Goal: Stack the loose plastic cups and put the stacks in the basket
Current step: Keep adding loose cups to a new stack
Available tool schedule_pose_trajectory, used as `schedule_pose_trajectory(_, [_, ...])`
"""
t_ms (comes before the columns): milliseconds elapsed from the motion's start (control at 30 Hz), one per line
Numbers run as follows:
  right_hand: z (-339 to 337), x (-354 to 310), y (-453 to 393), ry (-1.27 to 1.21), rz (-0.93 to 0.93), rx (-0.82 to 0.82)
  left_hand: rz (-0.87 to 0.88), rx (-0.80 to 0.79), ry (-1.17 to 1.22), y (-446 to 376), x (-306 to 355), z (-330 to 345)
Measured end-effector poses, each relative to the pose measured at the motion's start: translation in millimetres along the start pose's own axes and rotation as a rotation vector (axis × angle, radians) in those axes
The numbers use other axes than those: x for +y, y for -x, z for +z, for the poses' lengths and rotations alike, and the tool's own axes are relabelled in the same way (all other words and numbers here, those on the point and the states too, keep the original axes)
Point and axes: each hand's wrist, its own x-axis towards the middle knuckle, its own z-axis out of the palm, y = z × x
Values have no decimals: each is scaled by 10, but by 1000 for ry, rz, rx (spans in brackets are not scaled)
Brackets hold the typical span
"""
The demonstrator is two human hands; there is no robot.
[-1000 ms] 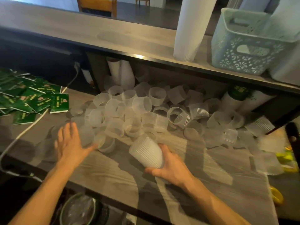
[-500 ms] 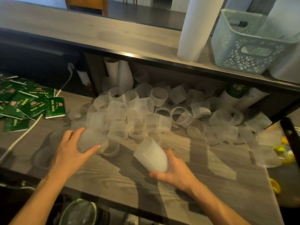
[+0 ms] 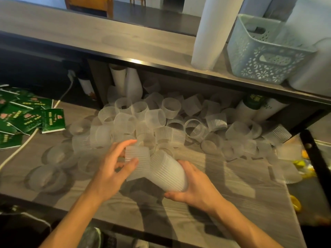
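Our left hand point(image 3: 114, 169) grips a single ribbed translucent plastic cup point(image 3: 137, 162), its mouth against the short frosted stack of ribbed cups point(image 3: 169, 173) clasped in our right hand point(image 3: 195, 187), above the grey wood-grain counter point(image 3: 223, 203).

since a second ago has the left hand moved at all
Yes. The left hand has swung right, away from the green packets, and now grips a loose cup beside the stack held in the right hand.
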Motion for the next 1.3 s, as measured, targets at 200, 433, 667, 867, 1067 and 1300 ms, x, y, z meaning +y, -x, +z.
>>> schedule_pose_trajectory(200, [-108,42,80,97,-37,1,15,-122,-18,-70,130,293])
schedule_pose_trajectory(433, [4,43,118,76,-22,-34,-42,-176,-123,-23,90,685])
schedule_pose_trajectory(667, [221,39,59,-34,68,-26,-123,186,-197,30,-171,351])
schedule_pose_trajectory(867, [277,-20,47,-96,113,-8,-267,520,-521,179,-623,-173])
schedule_pose_trajectory(1067, [385,-159,15,-150,105,-14,-504,276,-838,176,-949,-371])
schedule_pose_trajectory(1300, [454,-200,16,-171,125,-51,-464,331,-842,-4,-1042,-361])
